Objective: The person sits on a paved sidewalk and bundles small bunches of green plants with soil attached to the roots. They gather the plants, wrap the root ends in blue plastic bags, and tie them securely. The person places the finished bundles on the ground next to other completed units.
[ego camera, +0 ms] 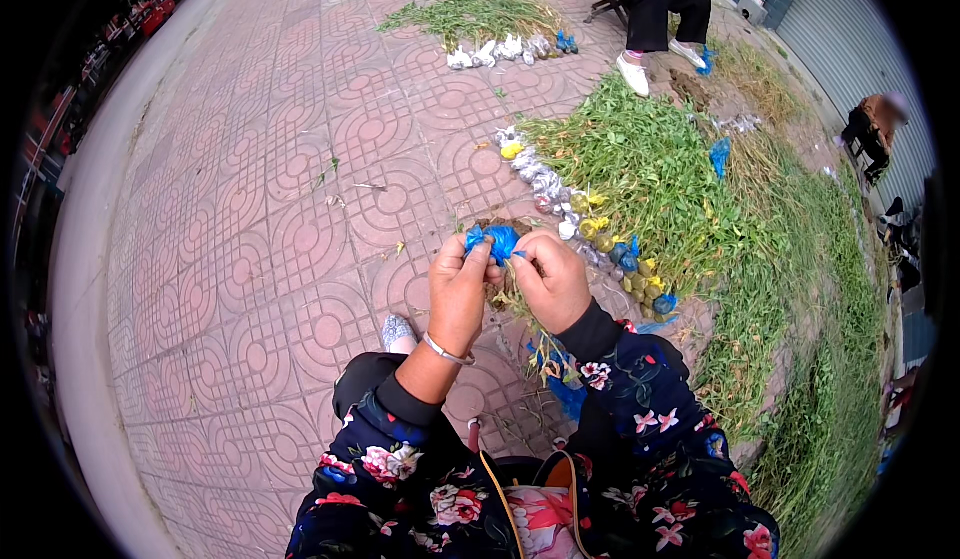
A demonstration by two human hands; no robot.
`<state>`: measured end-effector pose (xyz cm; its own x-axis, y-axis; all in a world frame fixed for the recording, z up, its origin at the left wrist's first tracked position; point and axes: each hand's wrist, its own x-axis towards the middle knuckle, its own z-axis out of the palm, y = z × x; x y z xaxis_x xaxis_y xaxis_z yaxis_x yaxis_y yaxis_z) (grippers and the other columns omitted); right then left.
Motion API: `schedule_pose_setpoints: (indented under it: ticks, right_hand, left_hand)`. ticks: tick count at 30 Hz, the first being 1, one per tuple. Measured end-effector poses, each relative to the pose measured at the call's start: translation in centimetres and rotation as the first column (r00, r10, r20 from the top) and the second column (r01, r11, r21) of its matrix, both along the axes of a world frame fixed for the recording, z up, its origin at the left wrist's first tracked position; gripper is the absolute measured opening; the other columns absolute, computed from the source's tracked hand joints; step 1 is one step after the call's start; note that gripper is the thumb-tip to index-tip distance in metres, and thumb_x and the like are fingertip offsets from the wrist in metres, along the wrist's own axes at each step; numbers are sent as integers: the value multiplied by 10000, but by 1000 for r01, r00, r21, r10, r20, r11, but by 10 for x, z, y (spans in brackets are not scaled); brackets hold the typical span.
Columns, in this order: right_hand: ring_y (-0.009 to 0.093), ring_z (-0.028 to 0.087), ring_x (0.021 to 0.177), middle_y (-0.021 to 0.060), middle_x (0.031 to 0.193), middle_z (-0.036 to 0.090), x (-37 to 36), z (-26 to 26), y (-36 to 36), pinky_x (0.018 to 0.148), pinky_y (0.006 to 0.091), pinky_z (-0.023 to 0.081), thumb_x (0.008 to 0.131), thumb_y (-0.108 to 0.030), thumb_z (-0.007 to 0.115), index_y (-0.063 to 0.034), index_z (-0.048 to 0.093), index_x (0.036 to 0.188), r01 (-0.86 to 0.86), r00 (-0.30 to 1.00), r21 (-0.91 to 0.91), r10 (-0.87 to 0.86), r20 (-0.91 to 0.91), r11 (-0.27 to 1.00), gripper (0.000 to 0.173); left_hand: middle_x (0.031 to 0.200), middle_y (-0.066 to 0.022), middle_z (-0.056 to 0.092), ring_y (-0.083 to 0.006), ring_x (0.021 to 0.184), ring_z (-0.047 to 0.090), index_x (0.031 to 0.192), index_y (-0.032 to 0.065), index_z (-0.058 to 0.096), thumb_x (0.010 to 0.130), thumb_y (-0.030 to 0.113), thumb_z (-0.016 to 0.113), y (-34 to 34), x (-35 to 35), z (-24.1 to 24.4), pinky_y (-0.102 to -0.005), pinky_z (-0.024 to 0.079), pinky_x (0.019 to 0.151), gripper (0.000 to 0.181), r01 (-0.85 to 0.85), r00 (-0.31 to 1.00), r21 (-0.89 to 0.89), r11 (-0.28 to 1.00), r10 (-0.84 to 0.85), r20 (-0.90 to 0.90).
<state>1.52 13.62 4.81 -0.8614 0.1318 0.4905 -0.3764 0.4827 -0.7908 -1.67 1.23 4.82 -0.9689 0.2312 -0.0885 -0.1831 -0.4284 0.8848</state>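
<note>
Between my two hands is a small blue plastic bag (501,241), bunched around a lump that I cannot see inside. My left hand (459,281) pinches a gathered end of the bag between thumb and fingers. With thumb and forefinger, my right hand (556,277) grips a short blue tip on the other side. Wilted green and yellow plant stems (553,356) hang below the bag towards my lap. Brown soil (525,223) lies on the paving just beyond my hands.
To the right spreads a heap of leafy plants (652,161), edged by a row of plastic-wrapped root bundles (551,184). A second bundled pile (487,15) lies farther off on the patterned paving (292,184). One person (652,3) sits beyond; another (870,135) sits near the metal shutter (862,48).
</note>
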Motion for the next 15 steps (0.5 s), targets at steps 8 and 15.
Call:
schedule_pose_setpoints:
  ticks: [8, 15]
  right_hand:
    - [242, 526, 662, 108, 766, 528, -2, -8, 5, 584, 312, 422, 741, -5, 559, 5, 467, 744, -42, 999, -108, 46, 29, 993, 92]
    - [60, 469, 664, 19, 766, 519, -5, -15, 6, 572, 207, 389, 794, 7, 538, 6, 492, 757, -79, 994, -427, 104, 36, 901, 59]
  left_hand:
    - [747, -29, 569, -79, 635, 515, 875, 11, 560, 871, 91, 498, -2, 0, -1, -218, 436, 594, 101, 78, 979, -106, 991, -96, -178]
    - [769, -33, 585, -78, 631, 525, 881, 21, 544, 884, 98, 486, 3, 0, -4, -209, 440, 585, 96, 64, 981, -100, 993, -81, -175]
